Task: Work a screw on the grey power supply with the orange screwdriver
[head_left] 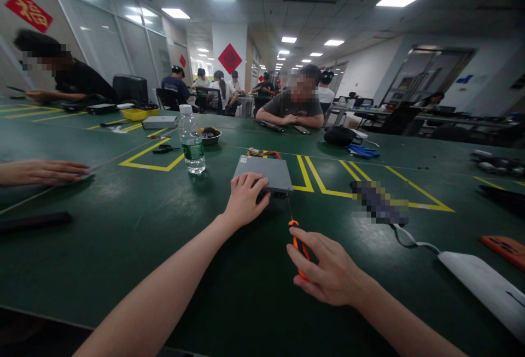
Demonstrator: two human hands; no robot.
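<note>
A flat grey metal box (264, 173) with orange and yellow wires at its far end lies on the green table (135, 226). My left hand (245, 198) rests curled on the box's near left corner, gripping it. My right hand (328, 272) is closed round the orange and black handle of a screwdriver (296, 236). The screwdriver's thin shaft points up toward the near edge of the box.
A water bottle (191, 141) stands left of the box, with a metal bowl (208, 135) behind it. Another person's hand (45, 172) lies flat at the left. A white device (484, 286) with a cable and an orange item (504, 247) lie at the right. People sit across the table.
</note>
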